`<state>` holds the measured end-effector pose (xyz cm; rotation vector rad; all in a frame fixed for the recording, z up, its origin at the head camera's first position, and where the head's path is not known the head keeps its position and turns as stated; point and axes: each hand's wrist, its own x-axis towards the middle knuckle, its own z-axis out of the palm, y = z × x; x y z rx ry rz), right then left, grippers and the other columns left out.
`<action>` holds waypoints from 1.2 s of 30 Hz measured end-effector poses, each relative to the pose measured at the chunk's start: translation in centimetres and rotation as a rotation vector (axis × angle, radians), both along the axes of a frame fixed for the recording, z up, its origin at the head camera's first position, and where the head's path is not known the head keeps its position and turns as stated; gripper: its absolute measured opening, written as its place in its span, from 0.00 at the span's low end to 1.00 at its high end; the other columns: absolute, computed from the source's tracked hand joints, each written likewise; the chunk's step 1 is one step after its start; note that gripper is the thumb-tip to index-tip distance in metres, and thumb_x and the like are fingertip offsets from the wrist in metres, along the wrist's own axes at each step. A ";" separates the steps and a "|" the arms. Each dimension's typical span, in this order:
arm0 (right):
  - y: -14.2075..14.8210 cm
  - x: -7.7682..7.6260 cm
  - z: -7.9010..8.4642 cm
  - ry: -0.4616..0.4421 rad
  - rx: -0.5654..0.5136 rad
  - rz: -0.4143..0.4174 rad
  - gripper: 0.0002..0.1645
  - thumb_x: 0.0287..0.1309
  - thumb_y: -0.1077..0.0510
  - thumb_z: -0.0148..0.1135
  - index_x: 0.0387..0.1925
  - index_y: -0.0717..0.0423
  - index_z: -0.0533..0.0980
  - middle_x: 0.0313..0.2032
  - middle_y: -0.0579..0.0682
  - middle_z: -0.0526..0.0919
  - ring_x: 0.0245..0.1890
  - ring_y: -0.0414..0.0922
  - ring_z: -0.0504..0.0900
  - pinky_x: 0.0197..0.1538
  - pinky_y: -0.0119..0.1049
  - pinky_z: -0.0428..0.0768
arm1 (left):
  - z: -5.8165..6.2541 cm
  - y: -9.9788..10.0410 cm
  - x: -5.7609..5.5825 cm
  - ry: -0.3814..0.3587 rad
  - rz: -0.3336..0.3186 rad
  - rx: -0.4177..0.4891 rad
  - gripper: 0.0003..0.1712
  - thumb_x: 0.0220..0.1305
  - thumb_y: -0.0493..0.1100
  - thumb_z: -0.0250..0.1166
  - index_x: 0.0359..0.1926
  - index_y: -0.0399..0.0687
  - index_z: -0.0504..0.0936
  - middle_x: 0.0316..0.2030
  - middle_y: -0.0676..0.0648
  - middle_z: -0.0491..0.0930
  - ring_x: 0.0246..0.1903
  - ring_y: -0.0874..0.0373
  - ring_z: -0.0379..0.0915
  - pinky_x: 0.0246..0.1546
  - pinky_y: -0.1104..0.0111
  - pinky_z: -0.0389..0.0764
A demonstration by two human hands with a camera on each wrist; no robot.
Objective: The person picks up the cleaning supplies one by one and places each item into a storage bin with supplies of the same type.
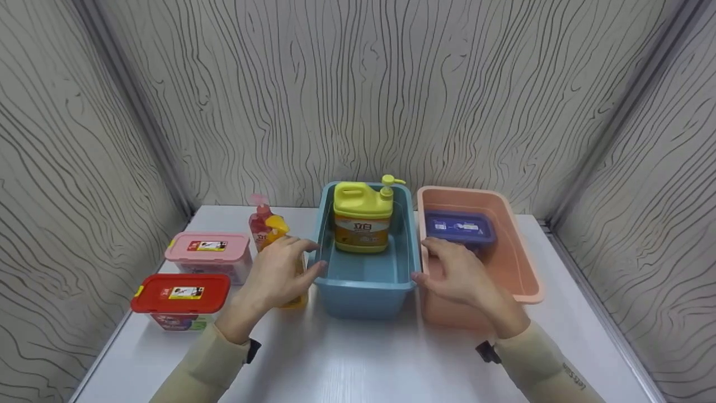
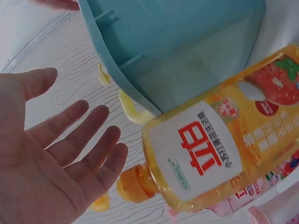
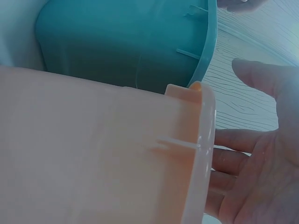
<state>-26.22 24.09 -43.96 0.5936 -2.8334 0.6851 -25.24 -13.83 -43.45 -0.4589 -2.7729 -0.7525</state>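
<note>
Two hands are framing the blue tub as I am watching from the head view: I am poising the left hand by its left rim and the right hand by its right. Both are spreading wide, gripping nothing; whether either thumb is touching the rim, I cannot tell. The tub is standing on the table between the amber bottle and the peach tub. Inside, the jug is standing at the far end, its pump rising past the rim.

I am judging the blue tub light, smooth and slightly springy; the jug, if full, is probably putting the weight at the back. So I am favouring a hold under both long rims, nearer the jug, since the lip is offering purchase and the slick wall is not. For the jug alone, I am trusting its stiff handle, not the pump, which is looking fragile.
</note>
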 end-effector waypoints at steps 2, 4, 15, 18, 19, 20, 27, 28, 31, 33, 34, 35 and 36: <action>0.0 0.1 -0.1 -0.025 0.006 -0.005 0.50 0.68 0.38 0.74 0.78 0.64 0.74 0.77 0.64 0.80 0.77 0.68 0.79 0.80 0.69 0.75 | 0.0 -0.6 0.1 -0.008 0.011 0.016 0.26 0.71 0.60 0.76 0.63 0.55 0.90 0.61 0.49 0.92 0.63 0.47 0.87 0.69 0.45 0.87; -0.1 0.2 -0.1 -0.061 0.018 -0.020 0.53 0.69 0.35 0.73 0.81 0.64 0.71 0.80 0.65 0.76 0.80 0.69 0.75 0.82 0.70 0.71 | 0.1 -1.1 0.1 -0.016 0.020 0.032 0.26 0.71 0.60 0.76 0.63 0.56 0.90 0.62 0.50 0.91 0.63 0.47 0.87 0.69 0.46 0.87; -0.6 0.3 -0.6 -0.129 0.051 -0.030 0.59 0.71 0.31 0.69 0.86 0.63 0.63 0.88 0.65 0.62 0.88 0.69 0.61 0.86 0.72 0.62 | 0.1 -3.6 0.7 -0.008 0.051 0.059 0.26 0.70 0.59 0.77 0.63 0.54 0.89 0.61 0.49 0.91 0.63 0.47 0.86 0.66 0.45 0.89; -0.7 0.3 -0.8 -0.145 0.060 -0.034 0.61 0.71 0.28 0.68 0.88 0.61 0.60 0.88 0.64 0.60 0.89 0.68 0.59 0.88 0.71 0.61 | 0.1 -4.4 0.8 0.010 0.062 0.046 0.26 0.70 0.58 0.78 0.63 0.51 0.90 0.61 0.48 0.91 0.62 0.45 0.86 0.66 0.44 0.88; -0.7 0.3 -0.9 -0.146 0.067 -0.036 0.62 0.71 0.27 0.67 0.88 0.61 0.59 0.89 0.64 0.60 0.89 0.68 0.58 0.88 0.71 0.60 | 0.2 -4.6 0.8 0.014 0.068 0.041 0.27 0.70 0.58 0.77 0.63 0.50 0.90 0.62 0.47 0.91 0.62 0.45 0.86 0.67 0.43 0.88; -0.7 0.3 -1.0 -0.148 0.075 -0.038 0.63 0.71 0.26 0.66 0.88 0.60 0.59 0.89 0.63 0.59 0.90 0.67 0.58 0.88 0.70 0.59 | 0.2 -4.9 0.9 0.015 0.073 0.038 0.28 0.71 0.58 0.77 0.64 0.49 0.89 0.63 0.46 0.91 0.62 0.44 0.86 0.67 0.42 0.87; -1.2 0.1 -1.6 -0.074 0.136 -0.003 0.64 0.74 0.23 0.60 0.88 0.65 0.57 0.88 0.66 0.60 0.89 0.69 0.58 0.88 0.70 0.60 | 0.1 -6.7 0.8 0.007 0.093 0.037 0.30 0.72 0.60 0.76 0.65 0.48 0.89 0.63 0.45 0.91 0.54 0.46 0.88 0.61 0.45 0.90; -1.3 0.0 -1.7 -0.067 0.140 0.001 0.64 0.74 0.24 0.60 0.88 0.65 0.57 0.88 0.66 0.60 0.89 0.69 0.57 0.88 0.70 0.60 | 0.1 -7.0 0.8 0.012 0.092 0.032 0.29 0.72 0.60 0.76 0.65 0.48 0.89 0.62 0.45 0.92 0.49 0.48 0.87 0.57 0.49 0.92; -1.4 -0.2 -2.1 -0.048 0.148 0.015 0.64 0.75 0.25 0.59 0.87 0.69 0.56 0.88 0.69 0.58 0.89 0.71 0.56 0.89 0.70 0.59 | -0.2 -7.6 0.5 0.025 0.098 0.008 0.29 0.71 0.59 0.77 0.64 0.49 0.90 0.58 0.46 0.93 0.37 0.56 0.80 0.44 0.60 0.89; -1.4 -0.3 -2.3 -0.065 0.150 0.009 0.63 0.76 0.25 0.58 0.88 0.68 0.54 0.89 0.68 0.56 0.90 0.70 0.54 0.90 0.69 0.57 | -0.5 -8.0 0.4 0.021 0.100 0.004 0.29 0.71 0.60 0.77 0.65 0.50 0.89 0.57 0.47 0.93 0.34 0.58 0.75 0.40 0.65 0.85; -1.4 -0.3 -2.3 -0.078 0.153 0.006 0.64 0.76 0.24 0.57 0.88 0.68 0.53 0.89 0.67 0.55 0.91 0.69 0.53 0.90 0.69 0.56 | -0.6 -8.1 0.3 0.017 0.101 0.002 0.29 0.71 0.60 0.77 0.65 0.50 0.89 0.57 0.47 0.93 0.34 0.59 0.75 0.40 0.66 0.84; -1.4 -0.4 -2.4 -0.089 0.156 0.003 0.64 0.77 0.23 0.56 0.89 0.67 0.53 0.90 0.66 0.54 0.91 0.68 0.51 0.90 0.68 0.55 | -0.7 -8.3 0.2 0.013 0.102 0.002 0.30 0.71 0.60 0.77 0.66 0.50 0.89 0.58 0.47 0.93 0.35 0.58 0.75 0.40 0.66 0.84; -1.4 -0.4 -2.4 -0.098 0.157 0.001 0.65 0.76 0.22 0.55 0.89 0.66 0.52 0.90 0.65 0.53 0.91 0.68 0.51 0.91 0.68 0.54 | -0.8 -8.4 0.1 0.006 0.104 0.004 0.31 0.71 0.61 0.76 0.67 0.51 0.88 0.59 0.47 0.93 0.37 0.58 0.77 0.42 0.64 0.86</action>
